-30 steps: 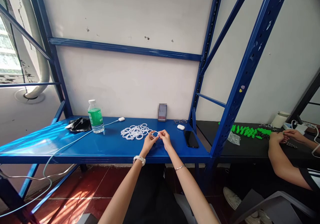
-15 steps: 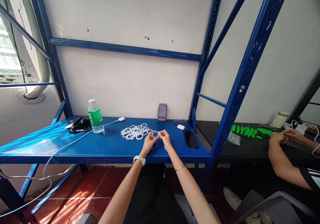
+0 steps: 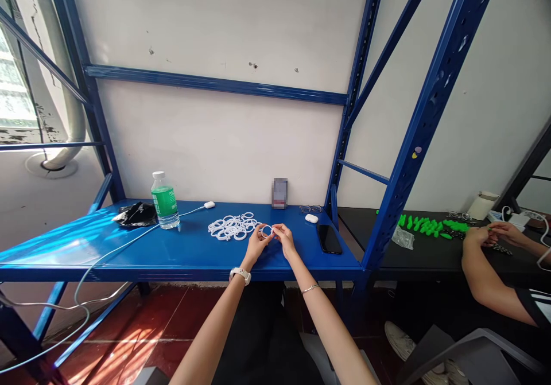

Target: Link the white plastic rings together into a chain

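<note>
Between my two hands is a white ring (image 3: 266,228), held above the front part of the blue table (image 3: 189,253). My left hand (image 3: 257,244) is closed on the ring's left side. With thumb and fingers pinched, my right hand (image 3: 283,238) grips its right edge. Fingers cover parts of the ring, so its finer detail is hidden. Just left of my hands lies a loose pile of similar white rings (image 3: 232,226).
A water bottle (image 3: 165,201) and a black plastic bag (image 3: 135,215) stand left, by a white cable (image 3: 142,236). Right are a phone (image 3: 329,239), white case (image 3: 311,218) and glasses (image 3: 310,208). Beyond the blue post (image 3: 430,109), a co-worker's hands (image 3: 491,234) work near green pieces (image 3: 424,225).
My fingers have shifted very slightly around the ring. Everything else looks the same.
</note>
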Tool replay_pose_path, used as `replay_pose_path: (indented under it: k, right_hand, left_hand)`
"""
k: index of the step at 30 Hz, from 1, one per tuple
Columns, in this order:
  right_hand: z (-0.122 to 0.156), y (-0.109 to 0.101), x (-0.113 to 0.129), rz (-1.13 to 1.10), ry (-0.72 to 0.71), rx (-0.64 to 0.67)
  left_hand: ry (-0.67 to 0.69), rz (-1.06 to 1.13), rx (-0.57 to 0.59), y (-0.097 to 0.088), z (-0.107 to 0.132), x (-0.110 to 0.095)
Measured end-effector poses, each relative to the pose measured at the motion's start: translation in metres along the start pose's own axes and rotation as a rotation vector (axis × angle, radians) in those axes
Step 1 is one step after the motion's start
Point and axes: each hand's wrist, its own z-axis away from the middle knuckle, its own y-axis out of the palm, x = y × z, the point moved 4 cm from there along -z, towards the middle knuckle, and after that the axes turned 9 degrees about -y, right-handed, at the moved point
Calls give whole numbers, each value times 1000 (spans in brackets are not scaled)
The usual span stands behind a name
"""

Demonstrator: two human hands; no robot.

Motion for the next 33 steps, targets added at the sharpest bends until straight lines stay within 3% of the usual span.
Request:
replay_pose_path:
  k: [21, 33]
  right_hand:
    - [-1, -1, -4, -17, 19, -6]
    - [1, 0, 1, 1, -17, -12]
  left_hand:
    - [47, -11, 10, -1, -5, 8]
    - [45, -68, 28, 2, -2, 2]
